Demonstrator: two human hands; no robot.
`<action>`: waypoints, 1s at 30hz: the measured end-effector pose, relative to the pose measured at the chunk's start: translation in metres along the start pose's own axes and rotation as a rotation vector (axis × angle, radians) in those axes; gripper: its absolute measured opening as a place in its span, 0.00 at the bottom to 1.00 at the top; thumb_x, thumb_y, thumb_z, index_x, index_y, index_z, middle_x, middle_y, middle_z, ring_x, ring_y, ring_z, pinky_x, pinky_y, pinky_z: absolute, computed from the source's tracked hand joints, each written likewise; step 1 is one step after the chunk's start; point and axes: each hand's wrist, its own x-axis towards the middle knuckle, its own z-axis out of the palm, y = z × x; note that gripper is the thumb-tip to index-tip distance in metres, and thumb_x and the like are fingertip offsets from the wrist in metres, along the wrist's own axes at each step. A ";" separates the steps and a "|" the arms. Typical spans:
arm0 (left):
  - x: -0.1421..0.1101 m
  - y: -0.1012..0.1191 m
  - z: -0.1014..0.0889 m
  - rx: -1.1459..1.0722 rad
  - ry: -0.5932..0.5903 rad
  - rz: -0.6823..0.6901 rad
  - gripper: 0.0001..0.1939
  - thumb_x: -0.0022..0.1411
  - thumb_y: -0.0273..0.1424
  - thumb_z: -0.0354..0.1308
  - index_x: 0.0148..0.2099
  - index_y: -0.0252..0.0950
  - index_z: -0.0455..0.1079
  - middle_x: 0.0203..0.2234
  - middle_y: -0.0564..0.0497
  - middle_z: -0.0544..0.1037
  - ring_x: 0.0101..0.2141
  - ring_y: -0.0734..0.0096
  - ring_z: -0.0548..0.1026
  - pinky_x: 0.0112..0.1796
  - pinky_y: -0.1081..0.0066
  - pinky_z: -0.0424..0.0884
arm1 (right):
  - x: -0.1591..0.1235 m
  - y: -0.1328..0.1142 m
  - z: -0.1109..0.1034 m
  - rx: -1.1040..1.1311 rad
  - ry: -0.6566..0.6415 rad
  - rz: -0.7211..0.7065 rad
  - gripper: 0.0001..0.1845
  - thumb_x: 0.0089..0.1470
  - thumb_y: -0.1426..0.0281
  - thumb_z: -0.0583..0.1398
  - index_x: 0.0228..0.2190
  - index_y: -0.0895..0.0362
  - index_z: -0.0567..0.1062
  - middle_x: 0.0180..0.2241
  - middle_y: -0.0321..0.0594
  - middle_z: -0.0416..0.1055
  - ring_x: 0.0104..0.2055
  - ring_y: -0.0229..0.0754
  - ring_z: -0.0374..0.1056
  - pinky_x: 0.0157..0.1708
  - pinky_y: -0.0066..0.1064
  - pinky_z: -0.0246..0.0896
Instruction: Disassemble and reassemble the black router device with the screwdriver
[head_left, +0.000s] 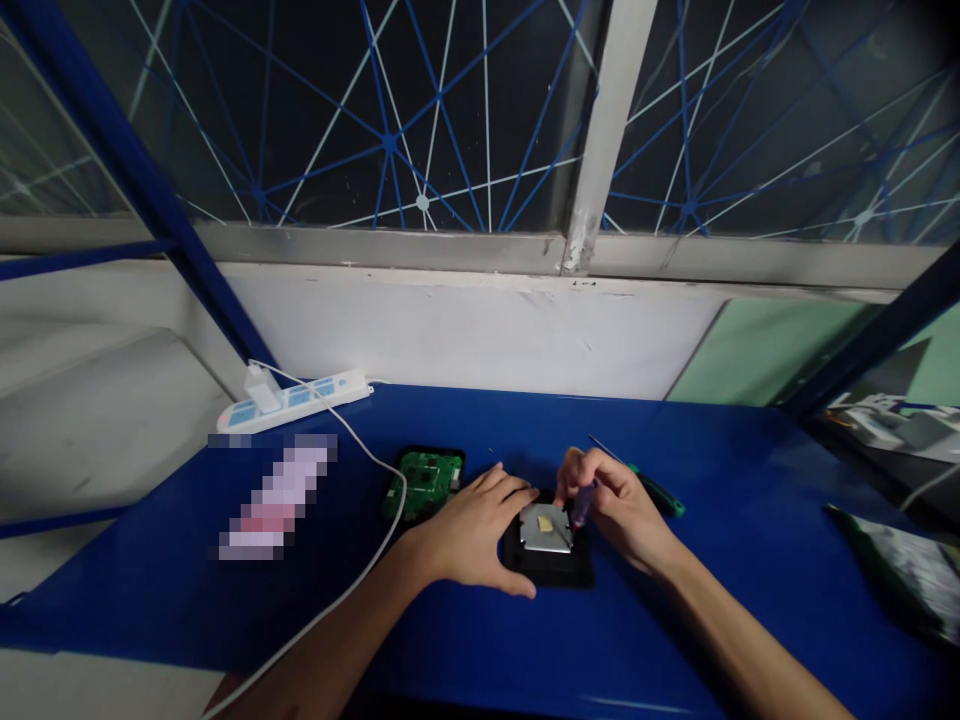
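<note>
In front of me lies a flat black casing with a silver metal plate in it. A small yellowish square pad sits on the plate. My left hand rests along the casing's left side, thumb and fingers spread. At the right side of the plate, my right hand grips a screwdriver by its purple handle; its tip is too small to make out. Behind that hand lies a tool with a green and black handle and a thin metal shaft, partly hidden.
A green circuit board in a black shell lies left of my left hand. A white cable runs from a white power strip across the blue table. At the right edge lies a shiny packet. Part of the left side is pixelated.
</note>
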 end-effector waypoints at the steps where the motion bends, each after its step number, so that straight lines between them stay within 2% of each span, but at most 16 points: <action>1: 0.000 0.000 0.000 -0.002 0.001 0.001 0.54 0.46 0.61 0.69 0.68 0.40 0.59 0.63 0.41 0.66 0.66 0.37 0.57 0.67 0.45 0.50 | 0.000 0.000 -0.001 -0.024 0.009 0.008 0.23 0.50 0.47 0.67 0.32 0.52 0.71 0.31 0.37 0.70 0.30 0.41 0.68 0.25 0.30 0.61; 5: 0.000 0.001 -0.001 -0.017 0.007 0.008 0.54 0.46 0.61 0.69 0.68 0.39 0.59 0.63 0.41 0.66 0.66 0.37 0.58 0.67 0.45 0.49 | 0.002 0.002 0.002 -0.009 0.075 0.038 0.19 0.62 0.48 0.57 0.36 0.51 0.68 0.23 0.34 0.67 0.25 0.40 0.65 0.25 0.31 0.60; 11: 0.000 0.002 -0.002 -0.041 -0.005 -0.019 0.53 0.46 0.60 0.68 0.69 0.43 0.58 0.64 0.43 0.65 0.67 0.37 0.55 0.66 0.44 0.50 | 0.008 -0.003 0.012 0.061 0.186 0.032 0.24 0.61 0.42 0.52 0.30 0.50 0.61 0.17 0.27 0.57 0.19 0.38 0.59 0.21 0.29 0.57; 14: 0.000 0.002 -0.002 -0.052 -0.014 -0.033 0.55 0.46 0.61 0.68 0.69 0.42 0.57 0.65 0.41 0.65 0.67 0.34 0.53 0.66 0.43 0.51 | 0.007 -0.002 0.010 0.070 0.213 -0.005 0.29 0.61 0.39 0.45 0.30 0.50 0.62 0.17 0.28 0.57 0.19 0.38 0.59 0.20 0.29 0.57; 15: 0.000 0.002 -0.002 -0.052 -0.018 -0.035 0.55 0.46 0.61 0.68 0.69 0.41 0.57 0.65 0.41 0.64 0.68 0.34 0.53 0.65 0.42 0.52 | 0.005 -0.001 0.008 0.049 0.217 -0.038 0.29 0.61 0.39 0.46 0.30 0.50 0.63 0.17 0.28 0.59 0.19 0.38 0.60 0.20 0.29 0.58; 17: -0.001 0.002 -0.002 -0.049 -0.024 -0.036 0.55 0.47 0.61 0.68 0.69 0.40 0.57 0.65 0.40 0.64 0.67 0.33 0.53 0.65 0.42 0.52 | 0.002 0.001 0.005 -0.044 0.235 -0.120 0.24 0.60 0.43 0.54 0.31 0.51 0.66 0.19 0.30 0.64 0.21 0.38 0.62 0.20 0.29 0.60; 19: -0.001 0.001 -0.001 -0.047 -0.018 -0.033 0.55 0.46 0.61 0.68 0.69 0.40 0.58 0.64 0.40 0.65 0.67 0.33 0.54 0.65 0.42 0.52 | -0.001 0.001 0.003 -0.188 0.266 -0.197 0.16 0.59 0.53 0.63 0.32 0.51 0.69 0.24 0.32 0.69 0.23 0.38 0.66 0.21 0.29 0.62; 21: -0.001 0.001 0.000 -0.048 -0.005 -0.029 0.55 0.46 0.60 0.68 0.69 0.41 0.58 0.64 0.41 0.65 0.67 0.34 0.54 0.65 0.42 0.52 | -0.002 -0.001 0.002 -0.351 0.302 -0.278 0.09 0.58 0.61 0.65 0.32 0.52 0.74 0.30 0.36 0.71 0.28 0.38 0.69 0.24 0.30 0.65; 23: -0.001 0.001 0.000 -0.048 0.001 -0.030 0.55 0.46 0.60 0.68 0.69 0.41 0.57 0.64 0.41 0.65 0.67 0.33 0.54 0.65 0.41 0.52 | -0.002 -0.002 0.002 -0.516 0.338 -0.369 0.04 0.59 0.65 0.65 0.34 0.52 0.78 0.33 0.38 0.70 0.31 0.40 0.70 0.28 0.32 0.67; 25: -0.001 0.002 -0.001 -0.052 -0.008 -0.037 0.54 0.46 0.60 0.68 0.69 0.41 0.57 0.64 0.41 0.65 0.67 0.33 0.54 0.65 0.41 0.52 | -0.003 0.000 0.002 -0.639 0.360 -0.426 0.04 0.60 0.67 0.64 0.39 0.51 0.79 0.33 0.38 0.72 0.33 0.41 0.71 0.32 0.34 0.68; 28: 0.000 0.004 -0.004 -0.052 -0.027 -0.042 0.54 0.47 0.60 0.68 0.69 0.41 0.57 0.65 0.40 0.64 0.67 0.33 0.53 0.65 0.40 0.53 | -0.007 0.007 0.000 -0.674 0.383 -0.418 0.09 0.65 0.68 0.58 0.45 0.51 0.76 0.36 0.41 0.77 0.35 0.43 0.74 0.36 0.38 0.72; 30: 0.000 0.004 -0.004 -0.040 -0.031 -0.043 0.54 0.47 0.60 0.68 0.69 0.40 0.57 0.65 0.40 0.64 0.67 0.33 0.53 0.65 0.41 0.53 | -0.010 0.011 -0.001 -0.654 0.374 -0.402 0.09 0.67 0.68 0.55 0.46 0.51 0.74 0.39 0.42 0.78 0.38 0.43 0.76 0.38 0.39 0.73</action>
